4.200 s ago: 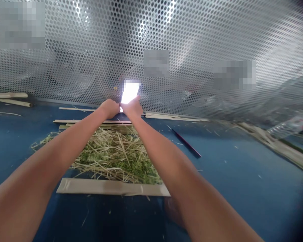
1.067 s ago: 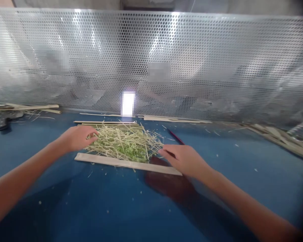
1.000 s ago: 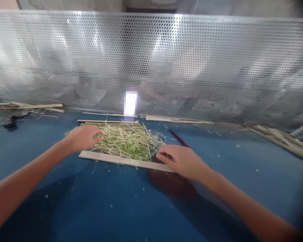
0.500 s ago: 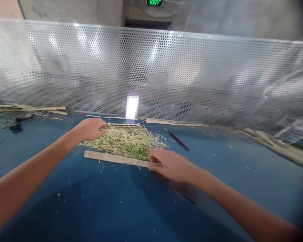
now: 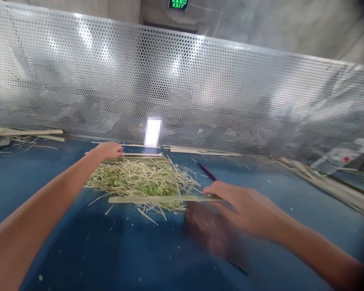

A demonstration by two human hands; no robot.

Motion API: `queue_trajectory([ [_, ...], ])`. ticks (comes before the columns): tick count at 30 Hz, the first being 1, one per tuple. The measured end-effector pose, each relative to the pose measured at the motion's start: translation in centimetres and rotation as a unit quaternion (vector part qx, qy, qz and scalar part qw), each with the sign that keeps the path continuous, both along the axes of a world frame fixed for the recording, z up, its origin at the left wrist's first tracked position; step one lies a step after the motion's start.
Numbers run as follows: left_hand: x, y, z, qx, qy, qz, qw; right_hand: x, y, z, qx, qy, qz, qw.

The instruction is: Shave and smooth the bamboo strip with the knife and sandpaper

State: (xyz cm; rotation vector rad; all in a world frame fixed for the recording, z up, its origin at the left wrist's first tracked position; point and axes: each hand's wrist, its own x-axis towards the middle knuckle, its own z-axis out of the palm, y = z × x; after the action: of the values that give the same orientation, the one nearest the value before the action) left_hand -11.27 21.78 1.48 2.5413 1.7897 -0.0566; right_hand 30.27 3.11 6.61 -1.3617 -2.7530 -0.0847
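Note:
My right hand [image 5: 239,204] grips one end of a pale flat bamboo strip [image 5: 157,199], held level along the near edge of a heap of thin yellow-green shavings [image 5: 142,178]. Beneath that hand is a blurred reddish-brown patch [image 5: 212,230] that I cannot make out. Behind the heap, my left hand [image 5: 109,150] has its fingers curled at a thin bamboo strip [image 5: 144,154], which runs out to the right. Its fingertips are partly hidden. A dark red pen-like stick [image 5: 206,170] lies just beyond my right hand.
A perforated metal screen [image 5: 124,81] stands along the back of the blue table [image 5: 109,250]. Long strips [image 5: 27,132] lie at the back left, and more strips [image 5: 321,182] on the right beside a clear plastic bottle [image 5: 336,157]. A bright pixelated rectangle [image 5: 153,132] is at the screen's foot.
My right hand has moved right, with the near strip shifted right and now narrower to view. Loose shavings now stick out below that strip. My left hand stays at the back; the view has shifted slightly.

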Motion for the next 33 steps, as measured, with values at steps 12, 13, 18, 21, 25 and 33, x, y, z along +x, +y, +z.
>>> queue_trajectory([
  [12, 0.2, 0.1, 0.2, -0.008, -0.07, -0.003, 0.997, 1.9, 5.5, -0.4, 0.077, 0.027, -0.085, 0.993],
  [13, 0.2, 0.2, 0.1, -0.003, -0.074, -0.004, 0.997, 2.0, 5.6, -0.6, 0.067, 0.033, -0.093, 0.993],
  [18, 0.2, 0.2, 0.2, 0.018, -0.099, -0.007, 0.995, 2.3, 6.0, -1.1, 0.037, 0.174, -0.142, 0.974],
  [21, 0.0, -0.5, 1.5, 0.035, -0.132, 0.01, 0.991, 1.8, 6.1, -1.1, 0.028, 0.332, -0.153, 0.93],
  [25, -1.3, -2.4, 4.9, 0.044, -0.166, 0.034, 0.985, 0.3, 6.3, -0.4, -0.093, 0.508, -0.148, 0.843],
  [33, -6.5, -6.7, 10.0, 0.142, -0.21, 0.158, 0.954, -2.6, 7.5, 1.5, -0.191, 0.602, -0.105, 0.768],
])
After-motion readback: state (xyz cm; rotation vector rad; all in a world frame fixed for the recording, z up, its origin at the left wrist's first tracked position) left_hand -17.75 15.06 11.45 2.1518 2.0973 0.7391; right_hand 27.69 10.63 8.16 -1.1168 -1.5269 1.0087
